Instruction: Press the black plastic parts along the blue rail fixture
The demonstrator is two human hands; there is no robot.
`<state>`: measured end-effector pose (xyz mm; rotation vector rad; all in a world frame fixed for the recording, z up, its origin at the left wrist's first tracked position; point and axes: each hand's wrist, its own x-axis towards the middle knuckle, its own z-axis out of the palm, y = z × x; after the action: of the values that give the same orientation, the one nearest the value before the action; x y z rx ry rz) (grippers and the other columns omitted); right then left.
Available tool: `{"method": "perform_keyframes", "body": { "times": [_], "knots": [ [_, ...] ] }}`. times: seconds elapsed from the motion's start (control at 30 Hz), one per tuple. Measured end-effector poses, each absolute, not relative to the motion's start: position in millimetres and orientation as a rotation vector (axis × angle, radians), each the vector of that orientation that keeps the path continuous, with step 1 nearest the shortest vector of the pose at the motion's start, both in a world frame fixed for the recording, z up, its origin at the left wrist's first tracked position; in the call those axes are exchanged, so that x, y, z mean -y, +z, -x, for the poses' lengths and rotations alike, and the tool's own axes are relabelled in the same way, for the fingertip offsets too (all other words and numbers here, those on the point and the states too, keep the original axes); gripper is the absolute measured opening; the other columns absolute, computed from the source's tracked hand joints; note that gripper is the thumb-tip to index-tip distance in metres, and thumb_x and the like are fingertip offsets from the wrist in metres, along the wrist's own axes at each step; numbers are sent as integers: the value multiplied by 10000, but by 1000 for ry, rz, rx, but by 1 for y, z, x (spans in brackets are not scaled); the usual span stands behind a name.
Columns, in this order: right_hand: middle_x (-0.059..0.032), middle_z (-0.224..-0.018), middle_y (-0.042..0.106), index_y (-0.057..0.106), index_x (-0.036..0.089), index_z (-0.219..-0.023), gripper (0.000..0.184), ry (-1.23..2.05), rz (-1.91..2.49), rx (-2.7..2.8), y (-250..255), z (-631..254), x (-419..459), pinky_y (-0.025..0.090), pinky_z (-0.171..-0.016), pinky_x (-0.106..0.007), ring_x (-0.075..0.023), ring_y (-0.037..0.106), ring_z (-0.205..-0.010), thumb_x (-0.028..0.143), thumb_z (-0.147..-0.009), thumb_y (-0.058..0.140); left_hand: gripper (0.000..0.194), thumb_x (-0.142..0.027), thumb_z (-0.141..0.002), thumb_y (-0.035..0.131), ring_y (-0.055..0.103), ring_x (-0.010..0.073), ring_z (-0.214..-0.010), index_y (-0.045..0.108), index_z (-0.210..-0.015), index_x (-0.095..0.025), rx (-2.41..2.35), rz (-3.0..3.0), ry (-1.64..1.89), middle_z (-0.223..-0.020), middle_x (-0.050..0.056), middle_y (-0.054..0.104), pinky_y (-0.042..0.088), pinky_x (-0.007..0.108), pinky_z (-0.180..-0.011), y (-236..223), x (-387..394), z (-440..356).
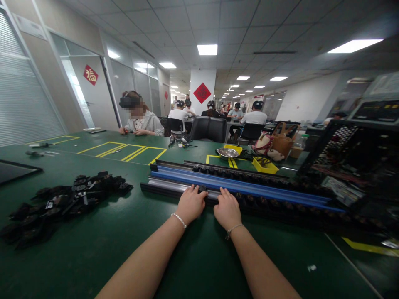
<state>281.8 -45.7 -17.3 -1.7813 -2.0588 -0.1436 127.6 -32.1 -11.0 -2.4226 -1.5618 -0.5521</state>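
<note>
A long rail with a silvery channel lies across the green table, and small black parts sit along it. My left hand is closed at the rail's near edge, its thumb and fingers about a small black part. Just to the right, my right hand has its fingers curled over the same rail; their tips are partly hidden. Behind runs a long blue rail, with another row of black parts beyond it. A heap of black parts lies to the left.
A metal bowl and a yellow tray stand behind the rails. A dark rack rises at the right. Across the table sits a person in a headset. A black chair stands at the far edge.
</note>
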Motion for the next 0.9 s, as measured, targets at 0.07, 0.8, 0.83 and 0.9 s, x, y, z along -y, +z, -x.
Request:
{"method": "perform_keyframes", "body": {
  "times": [0.07, 0.8, 0.83, 0.9],
  "knots": [
    [-163, -1370, 449, 656, 69, -1005, 376, -144, 1783, 2058, -17, -282, 46, 254, -1059, -362, -252, 357, -1303, 119, -702, 438, 322, -274, -840, 473, 520, 248, -1145, 636, -1116, -292, 1577, 2409, -579, -1189, 86, 613, 370, 399, -986, -9, 33, -128],
    [-154, -1361, 462, 661, 73, -947, 345, -166, 1792, 2051, -15, -281, 48, 266, -1053, -353, -247, 372, -1294, 119, -697, 429, 390, -349, -897, 370, 633, 214, -890, 736, -844, -224, 1638, 2288, -689, -912, 100, 704, 394, 367, -885, -5, 31, -127],
    [-156, -1361, 462, 660, 70, -949, 346, -167, 1788, 2053, -15, -280, 48, 267, -1052, -351, -248, 372, -1293, 120, -695, 430, 395, -350, -897, 368, 633, 215, -886, 736, -834, -221, 1633, 2285, -686, -907, 101, 704, 393, 369, -884, -5, 31, -127],
    [-158, -1361, 461, 660, 66, -950, 348, -172, 1781, 2056, -16, -281, 47, 267, -1052, -351, -250, 372, -1293, 120, -695, 430, 401, -351, -899, 366, 633, 216, -883, 735, -818, -218, 1625, 2275, -679, -899, 99, 705, 392, 372, -887, -6, 31, -126]
  ]
}}
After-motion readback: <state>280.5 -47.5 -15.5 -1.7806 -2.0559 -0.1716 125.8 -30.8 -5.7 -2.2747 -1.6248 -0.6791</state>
